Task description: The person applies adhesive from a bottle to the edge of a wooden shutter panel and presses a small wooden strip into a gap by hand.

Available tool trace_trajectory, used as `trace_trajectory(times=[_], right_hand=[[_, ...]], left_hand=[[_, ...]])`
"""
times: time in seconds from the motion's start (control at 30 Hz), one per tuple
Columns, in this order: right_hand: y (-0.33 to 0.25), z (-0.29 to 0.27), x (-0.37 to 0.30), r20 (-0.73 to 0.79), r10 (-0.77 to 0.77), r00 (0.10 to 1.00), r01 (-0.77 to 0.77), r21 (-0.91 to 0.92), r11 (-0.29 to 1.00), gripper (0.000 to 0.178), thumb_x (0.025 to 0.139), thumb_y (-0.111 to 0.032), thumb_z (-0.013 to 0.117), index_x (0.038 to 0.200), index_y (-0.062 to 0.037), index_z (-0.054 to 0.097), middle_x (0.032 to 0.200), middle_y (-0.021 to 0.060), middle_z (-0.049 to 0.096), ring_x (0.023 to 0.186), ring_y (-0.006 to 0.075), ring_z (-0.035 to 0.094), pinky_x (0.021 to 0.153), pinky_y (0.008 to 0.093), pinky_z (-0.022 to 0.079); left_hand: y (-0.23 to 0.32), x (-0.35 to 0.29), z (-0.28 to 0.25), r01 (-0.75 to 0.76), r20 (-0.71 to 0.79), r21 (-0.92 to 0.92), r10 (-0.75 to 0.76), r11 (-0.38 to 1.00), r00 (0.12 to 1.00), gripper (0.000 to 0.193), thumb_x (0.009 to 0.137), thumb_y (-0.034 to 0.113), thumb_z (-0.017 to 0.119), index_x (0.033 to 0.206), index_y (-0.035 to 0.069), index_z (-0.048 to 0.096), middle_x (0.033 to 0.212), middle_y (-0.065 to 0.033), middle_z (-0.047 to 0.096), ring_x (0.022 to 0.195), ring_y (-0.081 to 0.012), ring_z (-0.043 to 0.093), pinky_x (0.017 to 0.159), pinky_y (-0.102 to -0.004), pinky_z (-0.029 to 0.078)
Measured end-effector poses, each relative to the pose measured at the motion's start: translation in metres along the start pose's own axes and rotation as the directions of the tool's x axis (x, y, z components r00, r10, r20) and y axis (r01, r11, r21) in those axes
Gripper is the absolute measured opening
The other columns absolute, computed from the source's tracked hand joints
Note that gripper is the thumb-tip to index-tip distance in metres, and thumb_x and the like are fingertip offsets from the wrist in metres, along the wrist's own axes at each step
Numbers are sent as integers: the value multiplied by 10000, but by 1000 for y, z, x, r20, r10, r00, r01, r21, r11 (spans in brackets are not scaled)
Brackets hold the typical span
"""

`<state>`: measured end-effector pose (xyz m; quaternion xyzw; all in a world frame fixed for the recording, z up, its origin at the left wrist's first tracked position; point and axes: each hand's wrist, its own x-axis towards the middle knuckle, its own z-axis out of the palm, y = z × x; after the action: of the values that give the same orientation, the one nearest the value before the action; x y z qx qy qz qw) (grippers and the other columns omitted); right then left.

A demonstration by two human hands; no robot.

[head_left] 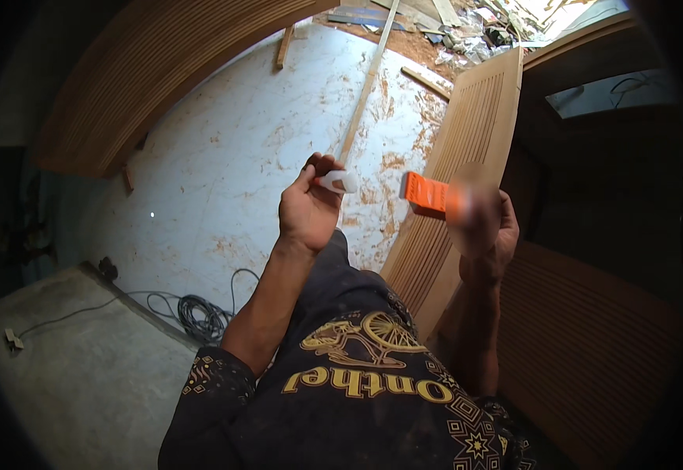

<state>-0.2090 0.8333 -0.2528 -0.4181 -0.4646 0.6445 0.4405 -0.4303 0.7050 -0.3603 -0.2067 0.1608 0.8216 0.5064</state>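
Observation:
My left hand is raised in front of my body, its fingers closed on a small whitish plastic piece with a bit of orange-red near the thumb; I cannot make out its exact kind. To the right, my right hand grips a small orange box with darker print on its side. Motion smears the right fingers and the near end of the box. A gap separates the box from the white piece.
A grooved wooden door panel stands just beyond my right hand; another grooved panel spans the upper left. A long wood strip crosses the stained pale floor. A coiled black cable lies lower left. Rubble fills the far end.

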Motion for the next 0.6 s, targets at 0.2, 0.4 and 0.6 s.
trace_trajectory(times=[0.2, 0.4, 0.6], right_hand=[[-24, 29, 60, -101, 231, 968, -198, 260, 945, 124, 1033, -105, 609, 1102, -2, 615, 922, 74, 664, 764, 148, 677, 612, 262, 537], [-8, 31, 116, 122, 437, 891, -439, 469, 766, 186, 1064, -127, 440, 1200, -31, 522, 945, 117, 630, 807, 227, 652, 673, 327, 578], [-13, 49, 176, 175, 452, 875, -479, 169, 861, 185, 1008, -54, 522, 1170, -1, 595, 899, 81, 650, 785, 140, 625, 672, 256, 510]], left_hand=[[15, 77, 54, 347, 329, -222, -265, 911, 906, 341, 983, 44, 446, 1263, -2, 636, 1145, -148, 731, 938, -260, 628, 838, -366, 520], [4, 130, 101, 463, 329, -317, -362, 828, 872, 495, 988, 44, 377, 1458, -25, 513, 1417, -192, 632, 1343, -343, 581, 1185, -481, 453], [-20, 183, 154, 363, 285, -140, -313, 921, 906, 575, 955, 45, 389, 1526, -25, 414, 1540, -177, 522, 1532, -356, 333, 1307, -543, 213]])
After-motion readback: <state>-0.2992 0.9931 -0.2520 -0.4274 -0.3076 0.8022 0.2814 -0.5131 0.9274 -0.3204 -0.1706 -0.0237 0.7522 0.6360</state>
